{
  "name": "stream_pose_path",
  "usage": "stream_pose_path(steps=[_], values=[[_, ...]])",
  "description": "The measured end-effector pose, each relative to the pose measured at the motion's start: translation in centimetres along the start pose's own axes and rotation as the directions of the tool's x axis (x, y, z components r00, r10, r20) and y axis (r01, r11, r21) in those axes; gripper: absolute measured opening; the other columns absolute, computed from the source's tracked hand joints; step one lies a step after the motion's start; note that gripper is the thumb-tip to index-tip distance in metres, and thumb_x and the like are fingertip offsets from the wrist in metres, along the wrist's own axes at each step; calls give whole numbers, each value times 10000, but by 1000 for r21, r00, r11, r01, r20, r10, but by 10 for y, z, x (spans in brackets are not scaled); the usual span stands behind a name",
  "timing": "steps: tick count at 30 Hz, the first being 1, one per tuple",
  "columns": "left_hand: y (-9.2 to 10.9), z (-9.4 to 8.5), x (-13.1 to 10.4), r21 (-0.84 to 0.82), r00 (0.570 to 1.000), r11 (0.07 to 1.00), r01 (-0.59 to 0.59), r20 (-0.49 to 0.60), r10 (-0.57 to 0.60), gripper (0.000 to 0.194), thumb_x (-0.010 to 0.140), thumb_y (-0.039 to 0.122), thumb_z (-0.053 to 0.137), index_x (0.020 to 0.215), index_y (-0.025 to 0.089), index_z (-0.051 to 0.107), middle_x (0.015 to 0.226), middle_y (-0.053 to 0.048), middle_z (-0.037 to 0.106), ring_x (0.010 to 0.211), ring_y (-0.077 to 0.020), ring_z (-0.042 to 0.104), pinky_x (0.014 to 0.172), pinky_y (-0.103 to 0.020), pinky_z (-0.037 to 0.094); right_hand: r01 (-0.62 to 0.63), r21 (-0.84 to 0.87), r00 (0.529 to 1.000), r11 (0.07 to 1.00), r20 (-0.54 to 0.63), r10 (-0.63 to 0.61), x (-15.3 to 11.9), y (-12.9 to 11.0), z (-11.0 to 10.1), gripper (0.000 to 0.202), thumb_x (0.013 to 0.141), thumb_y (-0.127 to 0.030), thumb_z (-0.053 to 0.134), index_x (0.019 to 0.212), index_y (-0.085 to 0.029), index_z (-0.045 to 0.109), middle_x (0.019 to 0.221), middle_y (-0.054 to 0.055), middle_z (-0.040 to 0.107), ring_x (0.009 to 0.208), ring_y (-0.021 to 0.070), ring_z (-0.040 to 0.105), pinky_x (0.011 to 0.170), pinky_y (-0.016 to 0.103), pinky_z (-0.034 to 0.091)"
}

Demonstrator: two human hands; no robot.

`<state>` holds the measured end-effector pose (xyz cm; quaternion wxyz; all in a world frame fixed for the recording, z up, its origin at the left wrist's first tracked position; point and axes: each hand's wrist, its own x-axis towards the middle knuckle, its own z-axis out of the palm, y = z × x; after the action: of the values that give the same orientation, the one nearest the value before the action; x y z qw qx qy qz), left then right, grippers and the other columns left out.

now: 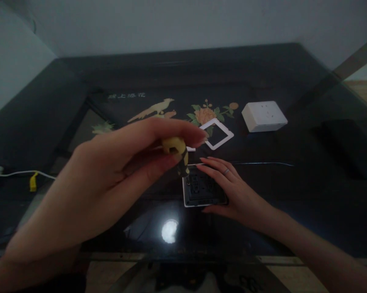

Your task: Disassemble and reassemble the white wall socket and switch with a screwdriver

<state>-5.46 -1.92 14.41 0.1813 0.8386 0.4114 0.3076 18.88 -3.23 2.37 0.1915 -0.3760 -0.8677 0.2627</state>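
My left hand (107,179) is closed around a screwdriver (182,148) with a yellow and black handle, pinched between thumb and fingers. The screwdriver points down at the left part of a wall socket panel (204,197), whose dark back faces up and whose rim is white. Whether its tip touches a screw there, I cannot tell. My right hand (232,185), with a ring on one finger, grips the panel's right side, fingers along the far edge and thumb at the near edge. A white square frame (222,141) lies just beyond the panel.
A white socket on a box (264,116) stands at the back right. A dark flat object (349,148) lies at the right. To the left runs a white cable (18,173) with a yellow tag (33,182). All rest on a glossy dark table (134,219) with bird and flower decoration.
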Motion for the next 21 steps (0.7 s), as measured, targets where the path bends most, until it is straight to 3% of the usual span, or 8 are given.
stream_pose_path(steps=[4, 8, 11, 14, 17, 21], values=[[-1, 8, 3, 31, 991, 996, -82, -103, 85, 250, 900, 235, 651, 1133, 322, 674, 1070, 26, 687, 894, -174, 672, 819, -319, 576, -4, 11, 1000, 1000, 0, 4, 0, 1, 0, 885, 774, -314, 777, 1501, -310, 271, 1531, 118, 385, 1432, 332, 315, 1133, 621, 359], [2, 15, 1, 75, 981, 996, -43, -185, 56, 158, 859, 306, 725, 1012, 338, 701, 894, 37, 671, 789, -161, 652, 741, -314, 562, -1, 3, 1000, 1000, -2, 1, -1, 2, 2, 876, 764, -331, 787, 1488, -287, 294, 1531, 126, 385, 1426, 332, 324, 1128, 601, 378], [3, 14, -2, 24, 989, 999, -41, -143, 44, 281, 840, 279, 751, 1103, 348, 676, 972, 46, 707, 835, -166, 689, 770, -310, 582, 7, -9, 1000, 1000, -5, -7, -1, 2, 2, 887, 757, -325, 795, 1485, -271, 291, 1526, 130, 390, 1426, 325, 321, 1137, 591, 373], [3, 7, -4, -24, 995, 999, 33, -94, -35, 410, 846, 254, 744, 1219, 371, 620, 1082, 54, 725, 878, -179, 730, 735, -290, 614, 7, -11, 1000, 1000, -5, -7, -1, 2, 2, 896, 755, -318, 799, 1487, -266, 286, 1528, 133, 386, 1426, 321, 319, 1143, 589, 365], [2, -2, -5, 28, 999, 999, 38, -19, -37, 349, 890, 226, 668, 1187, 406, 640, 1068, 82, 735, 854, -179, 741, 683, -262, 620, 5, -9, 1000, 1000, -3, -5, 0, 1, 1, 902, 757, -311, 795, 1497, -286, 280, 1531, 129, 388, 1425, 327, 326, 1135, 608, 364], [1, -4, -4, 34, 999, 999, 3, 49, -5, 351, 930, 196, 576, 1220, 388, 628, 1134, 76, 724, 947, -196, 730, 788, -276, 614, 8, -4, 1000, 1000, -9, -8, 0, 1, 1, 947, 751, -293, 794, 1521, -321, 244, 1535, 121, 390, 1426, 343, 329, 1124, 639, 359]])
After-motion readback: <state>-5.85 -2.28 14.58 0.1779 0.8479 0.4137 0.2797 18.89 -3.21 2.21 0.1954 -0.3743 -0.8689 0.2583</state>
